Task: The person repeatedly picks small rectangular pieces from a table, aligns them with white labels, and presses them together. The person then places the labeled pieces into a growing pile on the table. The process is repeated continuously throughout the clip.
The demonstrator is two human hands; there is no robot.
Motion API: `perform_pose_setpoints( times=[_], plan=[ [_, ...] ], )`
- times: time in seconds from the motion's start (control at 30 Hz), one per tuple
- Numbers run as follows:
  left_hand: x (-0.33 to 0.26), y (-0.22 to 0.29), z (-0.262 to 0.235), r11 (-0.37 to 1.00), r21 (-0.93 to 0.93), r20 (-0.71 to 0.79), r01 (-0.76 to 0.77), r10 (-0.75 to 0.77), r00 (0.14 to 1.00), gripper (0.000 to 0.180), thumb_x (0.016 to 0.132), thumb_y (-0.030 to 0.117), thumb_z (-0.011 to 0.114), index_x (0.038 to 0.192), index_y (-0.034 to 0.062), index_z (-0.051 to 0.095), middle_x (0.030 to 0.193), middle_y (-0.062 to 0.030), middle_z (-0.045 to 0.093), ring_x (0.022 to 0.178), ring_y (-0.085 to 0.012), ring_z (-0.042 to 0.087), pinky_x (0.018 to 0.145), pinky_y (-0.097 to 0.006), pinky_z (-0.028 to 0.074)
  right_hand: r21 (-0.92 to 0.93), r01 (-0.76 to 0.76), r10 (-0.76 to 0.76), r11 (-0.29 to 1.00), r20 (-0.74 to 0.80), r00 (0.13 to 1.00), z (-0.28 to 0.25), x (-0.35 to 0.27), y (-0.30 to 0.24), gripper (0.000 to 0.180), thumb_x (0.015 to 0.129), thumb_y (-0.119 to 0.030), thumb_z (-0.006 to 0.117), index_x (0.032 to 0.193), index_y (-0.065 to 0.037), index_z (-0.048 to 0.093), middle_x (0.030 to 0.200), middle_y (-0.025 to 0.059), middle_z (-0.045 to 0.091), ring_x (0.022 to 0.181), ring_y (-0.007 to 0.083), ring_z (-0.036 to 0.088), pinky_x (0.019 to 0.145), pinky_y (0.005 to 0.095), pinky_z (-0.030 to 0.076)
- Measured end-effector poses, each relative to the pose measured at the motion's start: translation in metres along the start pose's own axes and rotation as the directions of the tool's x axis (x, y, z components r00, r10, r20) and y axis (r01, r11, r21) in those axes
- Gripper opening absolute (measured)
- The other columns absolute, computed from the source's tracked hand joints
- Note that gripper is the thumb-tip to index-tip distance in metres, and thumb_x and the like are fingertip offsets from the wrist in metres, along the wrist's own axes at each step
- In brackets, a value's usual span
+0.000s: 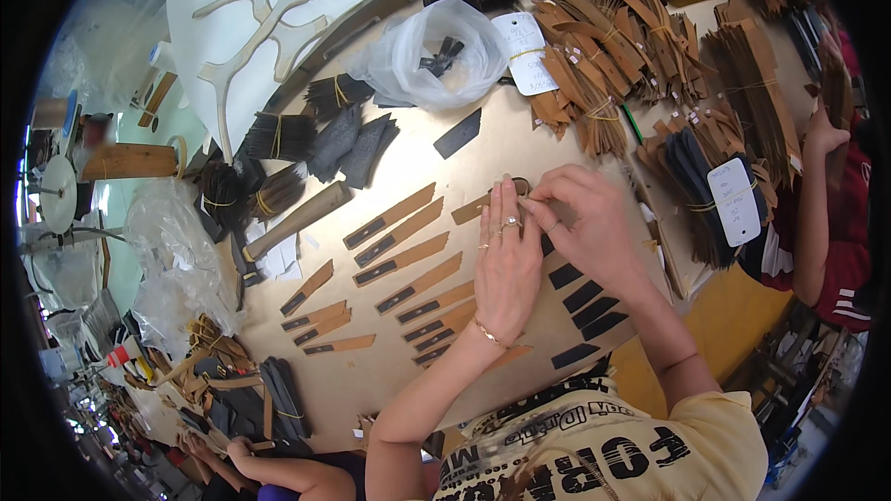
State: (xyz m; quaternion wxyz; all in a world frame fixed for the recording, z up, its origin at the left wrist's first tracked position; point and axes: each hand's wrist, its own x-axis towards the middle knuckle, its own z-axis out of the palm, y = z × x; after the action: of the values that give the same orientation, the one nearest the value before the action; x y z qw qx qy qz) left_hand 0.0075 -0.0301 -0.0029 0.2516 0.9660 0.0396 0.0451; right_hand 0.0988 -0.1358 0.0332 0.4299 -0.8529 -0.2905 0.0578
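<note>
My left hand lies with its fingers stretched flat over a brown leather strip, pressing it to the table. Beside it, my right hand pinches at the strip's far end, where a dark edge curls up in a small loop; the fingertips partly hide it. Left of my hands, brown leather strips, each with a dark inset patch, lie in slanted rows. Several black pieces are laid out under and right of my right forearm.
Beyond my hands are a clear plastic bag with black pieces, black bundles and a hammer. Tied brown leather bundles fill the far right, with white tags. Another person's arm reaches in at right; others' hands show at lower left.
</note>
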Motion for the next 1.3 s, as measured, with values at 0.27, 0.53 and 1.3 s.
perform_pose_setpoints(
  times=[0.27,0.53,1.3],
  plan=[
    [0.0,-0.001,0.0,1.0,0.005,-0.003,-0.01,0.01,1.0,0.044,0.089,0.001,0.052,0.132,-0.005,0.051,0.153,-0.0276,0.033,0.143,-0.0392,0.034,0.116,-0.048,0.032,-0.064,-0.117,0.116,0.991,-0.017,0.993,-0.002,-0.003,0.0,0.011,0.087,-0.012,0.069,0.092,-0.003,0.065,0.09,0.0087,0.068,0.09,0.0277,0.062,0.077,0.0383,0.045],
    [-0.001,-0.003,0.001,0.999,-0.013,-0.029,-0.031,0.03,0.999,0.042,0.089,-0.001,0.051,0.131,-0.0038,0.053,0.152,-0.0274,0.035,0.142,-0.041,0.035,0.114,-0.05,0.033,-0.402,0.23,-0.292,0.886,-0.101,0.951,0.013,-0.01,0.01,0.009,0.086,-0.01,0.068,0.094,-0.007,0.066,0.096,0.0031,0.07,0.095,0.0238,0.06,0.082,0.0368,0.042],
    [-0.001,-0.003,0.001,0.994,0.101,0.014,-0.043,0.042,0.999,0.051,0.088,0.002,0.052,0.139,-0.0037,0.046,0.153,-0.0288,0.032,0.144,-0.0373,0.034,0.117,-0.046,0.031,0.155,-0.378,0.394,0.913,-0.092,0.915,-0.003,0.014,0.025,0.018,0.083,-0.013,0.076,0.087,0.003,0.071,0.074,0.0059,0.07,0.066,0.0104,0.063,0.065,0.025,0.051]
  ],
)
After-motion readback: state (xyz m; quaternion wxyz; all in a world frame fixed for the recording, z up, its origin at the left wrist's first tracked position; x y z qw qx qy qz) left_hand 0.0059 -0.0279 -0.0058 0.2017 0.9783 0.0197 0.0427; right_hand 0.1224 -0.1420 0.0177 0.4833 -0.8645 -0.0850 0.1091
